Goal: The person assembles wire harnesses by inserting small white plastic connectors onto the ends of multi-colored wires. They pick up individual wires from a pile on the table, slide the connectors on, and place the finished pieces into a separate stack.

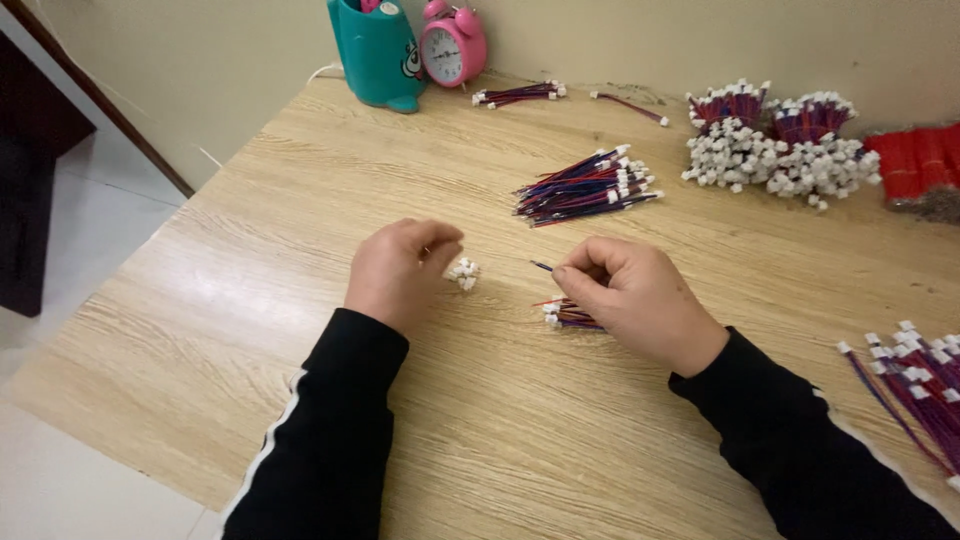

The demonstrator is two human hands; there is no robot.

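Mid-table [300,420], your left hand [400,272] pinches closed beside small white connectors [463,273], while your right hand [635,300] grips a wire bundle [565,315]

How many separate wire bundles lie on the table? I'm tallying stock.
4 in view: far bundle near the clock, middle bundle, small bundle under the right hand, edge bundle. Others may sit off-frame.

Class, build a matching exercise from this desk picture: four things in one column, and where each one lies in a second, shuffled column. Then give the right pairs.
Things
1. alarm clock
2. teal holder
3. small white connectors
4. wire bundle

Places
A. under the right hand
B. far edge, left of the pink thing
C. beside the left hand fingertips
D. far edge, right of the teal thing

Pairs: 1-D, 2-B, 3-C, 4-A
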